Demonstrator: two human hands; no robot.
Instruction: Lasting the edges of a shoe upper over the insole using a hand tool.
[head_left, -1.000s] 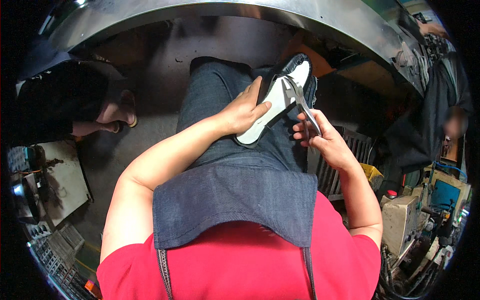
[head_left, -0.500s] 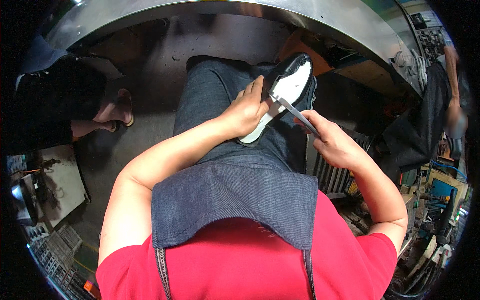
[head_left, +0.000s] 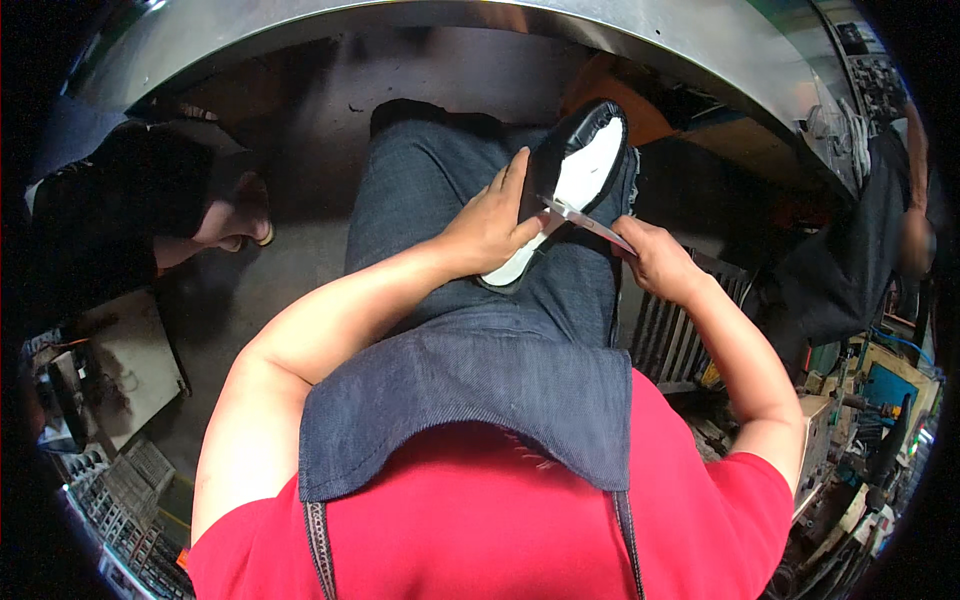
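A black shoe (head_left: 600, 128) rests sole side up across my denim-covered lap, its white bottom board (head_left: 588, 172) showing and its toe pointing away from me. My left hand (head_left: 486, 228) is closed around the shoe's left side, with the thumb over the narrow waist of the white board. In my right hand (head_left: 656, 262) is a metal pair of pincers (head_left: 592, 226), fingers wrapped round the handles. Its jaws meet the left edge of the shoe, near my left thumb; what they pinch is too small to make out.
A curved metal workbench (head_left: 400, 18) spans the far side. Another person's foot (head_left: 254, 210) is on the left, and an arm (head_left: 916, 190) shows at far right. A slatted rack (head_left: 690, 310) stands right of my lap, with cluttered tools and machinery beyond.
My right hand has swung the pincers' handles slightly; the jaws have shifted a little toward me along the shoe's edge. My left hand stays on the shoe.
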